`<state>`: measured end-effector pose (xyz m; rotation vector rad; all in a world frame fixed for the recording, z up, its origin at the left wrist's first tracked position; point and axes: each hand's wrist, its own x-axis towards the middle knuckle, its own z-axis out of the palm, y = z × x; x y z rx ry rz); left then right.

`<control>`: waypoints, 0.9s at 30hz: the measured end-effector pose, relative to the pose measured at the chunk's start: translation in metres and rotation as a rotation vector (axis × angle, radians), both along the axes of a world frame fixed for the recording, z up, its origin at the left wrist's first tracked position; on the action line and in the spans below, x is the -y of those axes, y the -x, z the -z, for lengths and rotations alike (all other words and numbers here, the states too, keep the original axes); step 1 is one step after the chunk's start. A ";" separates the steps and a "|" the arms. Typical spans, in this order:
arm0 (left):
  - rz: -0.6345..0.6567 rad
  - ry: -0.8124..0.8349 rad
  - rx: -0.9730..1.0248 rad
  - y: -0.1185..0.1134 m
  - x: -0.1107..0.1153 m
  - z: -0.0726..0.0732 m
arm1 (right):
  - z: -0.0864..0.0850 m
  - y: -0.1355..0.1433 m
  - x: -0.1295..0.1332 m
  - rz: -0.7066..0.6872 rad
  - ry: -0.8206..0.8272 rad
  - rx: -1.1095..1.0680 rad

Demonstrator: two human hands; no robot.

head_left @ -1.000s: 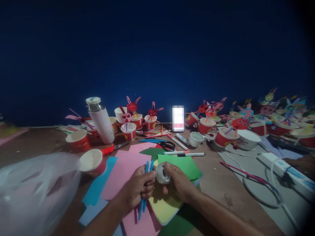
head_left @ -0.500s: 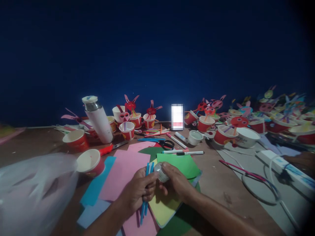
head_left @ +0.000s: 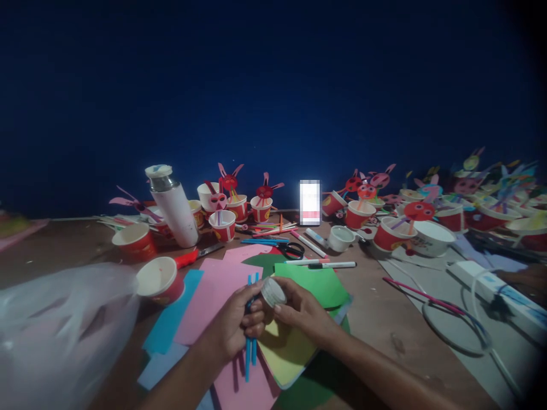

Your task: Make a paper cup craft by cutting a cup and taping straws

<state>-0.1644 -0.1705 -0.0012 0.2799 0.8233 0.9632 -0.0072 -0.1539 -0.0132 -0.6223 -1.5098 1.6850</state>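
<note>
My left hand (head_left: 235, 324) is closed round a few thin blue sticks (head_left: 247, 361), which stick out above and below the fist. Between the fingers of my right hand (head_left: 305, 313) is a round, whitish, see-through roll of clear tape (head_left: 273, 292), its flat face tilted up. The roll sits right beside the left fist and the top of the sticks. Under both hands lie sheets of pink paper (head_left: 207, 307), yellow paper (head_left: 288, 356) and green paper (head_left: 314, 282).
Behind the papers are black scissors (head_left: 293, 249), markers (head_left: 332, 265) and a red-handled cutter (head_left: 187, 259). Red paper cups (head_left: 134, 242) with rabbit figures line the back, near a white flask (head_left: 175, 213). A plastic bag (head_left: 64, 330) lies left, a power strip (head_left: 499, 296) right.
The roll of tape has turned in my right fingers, its flat face now showing more, and shifted slightly left and up. My left fist has turned a little with the blue sticks, which stand more upright.
</note>
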 end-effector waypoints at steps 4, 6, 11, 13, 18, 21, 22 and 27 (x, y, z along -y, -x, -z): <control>-0.018 -0.030 -0.087 0.000 0.003 0.000 | -0.003 0.000 0.003 0.003 0.044 0.060; -0.016 -0.051 -0.131 0.000 0.005 0.000 | -0.004 0.000 0.005 0.009 0.063 0.095; 0.027 -0.153 -0.233 -0.002 0.010 -0.003 | -0.006 -0.002 0.006 0.051 0.063 0.189; 0.058 -0.198 -0.268 -0.003 0.012 -0.005 | -0.008 -0.002 0.006 0.059 0.058 0.226; 0.128 -0.299 -0.356 -0.007 0.016 -0.007 | -0.012 -0.001 0.006 0.075 0.086 0.235; 0.118 -0.304 -0.379 -0.009 0.016 -0.007 | -0.012 -0.001 0.005 0.072 0.079 0.225; 0.111 -0.298 -0.380 -0.009 0.016 -0.007 | -0.012 -0.002 0.005 0.074 0.067 0.226; 0.073 -0.238 -0.343 -0.008 0.015 -0.007 | -0.013 -0.004 0.001 0.066 0.014 0.224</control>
